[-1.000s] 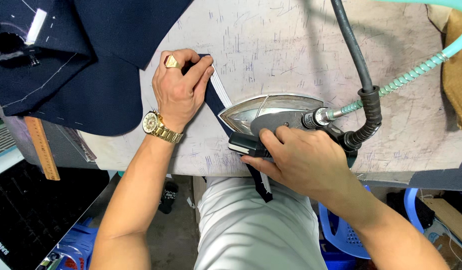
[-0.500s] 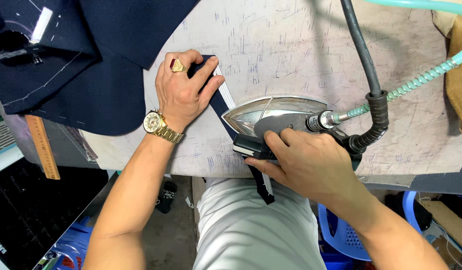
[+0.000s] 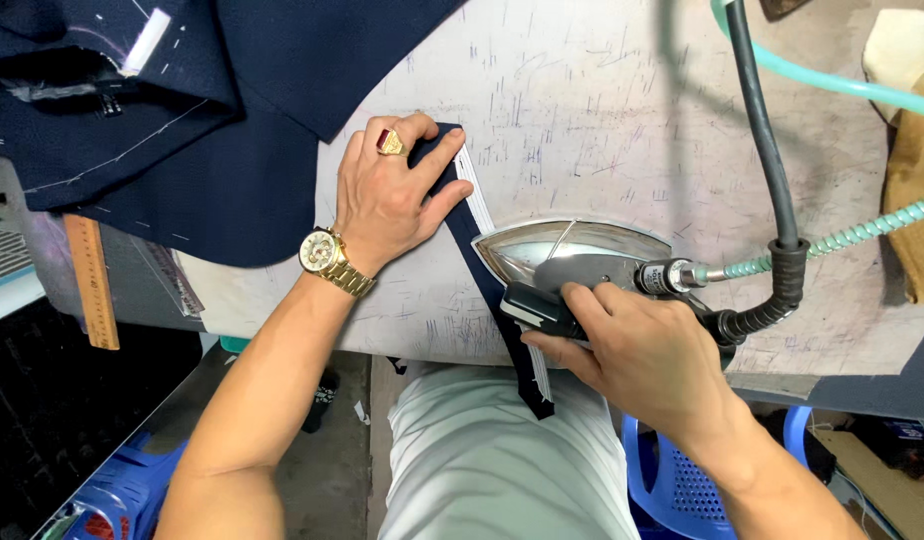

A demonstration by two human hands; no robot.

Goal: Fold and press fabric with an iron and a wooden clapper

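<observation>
Left hand (image 3: 387, 205) lies flat, palm down, fingers spread and released, pressing on the upper end of a narrow navy fabric strip (image 3: 477, 255) with a white lining along one side. The hand wears a gold ring with a red stone and a gold wristwatch (image 3: 325, 255). The strip runs diagonally across the bench (image 3: 582, 110) from beneath this hand to the near edge, where its lower end hangs over in front of the person's lap.

Right hand (image 3: 647, 350) is clenched round the dark handle of a steam iron (image 3: 572, 255). The iron's polished body rests on the bench, its pointed nose toward the left hand and lying on the strip near the near edge. A black hose (image 3: 767, 150) and a pale green coiled tube (image 3: 852, 235) join the iron at its rear and lead off toward the far right.

The bench cover is pale and heavily marked with pen strokes. A navy garment (image 3: 232, 110) with white tacking stitches covers the far left corner. A wooden ruler (image 3: 90, 280) sits at the left edge.
</observation>
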